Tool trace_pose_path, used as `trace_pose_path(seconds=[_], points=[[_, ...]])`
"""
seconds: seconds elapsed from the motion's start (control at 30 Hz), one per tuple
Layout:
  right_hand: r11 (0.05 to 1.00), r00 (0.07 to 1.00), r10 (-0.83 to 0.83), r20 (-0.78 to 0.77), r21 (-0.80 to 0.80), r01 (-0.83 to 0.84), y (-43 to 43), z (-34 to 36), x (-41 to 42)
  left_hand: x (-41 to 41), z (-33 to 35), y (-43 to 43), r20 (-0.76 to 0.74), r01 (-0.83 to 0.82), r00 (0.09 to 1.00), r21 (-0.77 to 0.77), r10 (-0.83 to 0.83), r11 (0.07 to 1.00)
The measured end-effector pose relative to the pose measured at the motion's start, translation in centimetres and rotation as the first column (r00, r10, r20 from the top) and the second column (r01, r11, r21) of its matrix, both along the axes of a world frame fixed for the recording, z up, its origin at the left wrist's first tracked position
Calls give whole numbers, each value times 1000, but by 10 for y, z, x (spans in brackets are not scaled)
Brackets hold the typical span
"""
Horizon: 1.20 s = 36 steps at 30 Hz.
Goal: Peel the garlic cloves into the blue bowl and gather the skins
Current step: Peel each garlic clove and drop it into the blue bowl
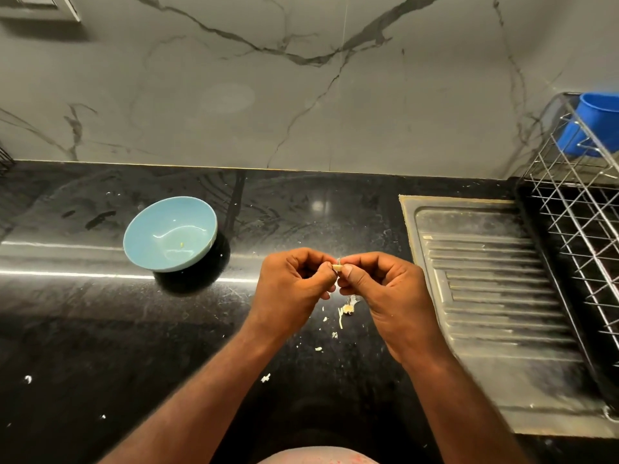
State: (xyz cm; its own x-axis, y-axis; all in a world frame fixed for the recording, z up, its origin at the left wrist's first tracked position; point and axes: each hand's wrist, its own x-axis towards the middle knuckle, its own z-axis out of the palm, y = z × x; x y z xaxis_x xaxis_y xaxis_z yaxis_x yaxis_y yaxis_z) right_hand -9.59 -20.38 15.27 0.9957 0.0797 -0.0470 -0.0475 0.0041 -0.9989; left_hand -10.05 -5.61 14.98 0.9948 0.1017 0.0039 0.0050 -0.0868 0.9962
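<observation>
My left hand point(294, 283) and my right hand point(385, 289) meet above the black counter, and together they pinch a small pale garlic clove point(337, 267) between thumbs and fingertips. A thin bit of skin sticks up from the clove. The blue bowl point(140, 239) stands to the left of my hands, tilted toward me, with one tiny yellowish bit point(181, 244) inside. Loose garlic skins point(348, 309) lie on the counter just below my hands, with smaller flakes point(318, 348) scattered nearer to me.
A steel sink drainboard point(485, 279) lies to the right of my hands. A wire dish rack point(582, 209) with a blue plastic cup point(596, 125) stands at the far right. A marble wall point(301, 95) backs the black counter point(100, 329).
</observation>
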Motion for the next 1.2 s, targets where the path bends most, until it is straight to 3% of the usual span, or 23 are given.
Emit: trace_pose_path(seconds=[0.17,0.6,1.03,1.2], points=[[999,999,-51,10,0,51,-6,2,-2,-2,3,1,-56,87,994,-124,-95,988],[1000,1000,4,5,-9,-4,-2,5,-10,3,15,18,-205,263,944,-6,-259,965],[999,999,30,16,-27,-29,-2,10,-10,4,11,7,-230,135,964,-25,-137,990],[1000,1000,2,13,5,-2,-3,10,-9,2,13,11,-245,161,949,-173,-200,972]])
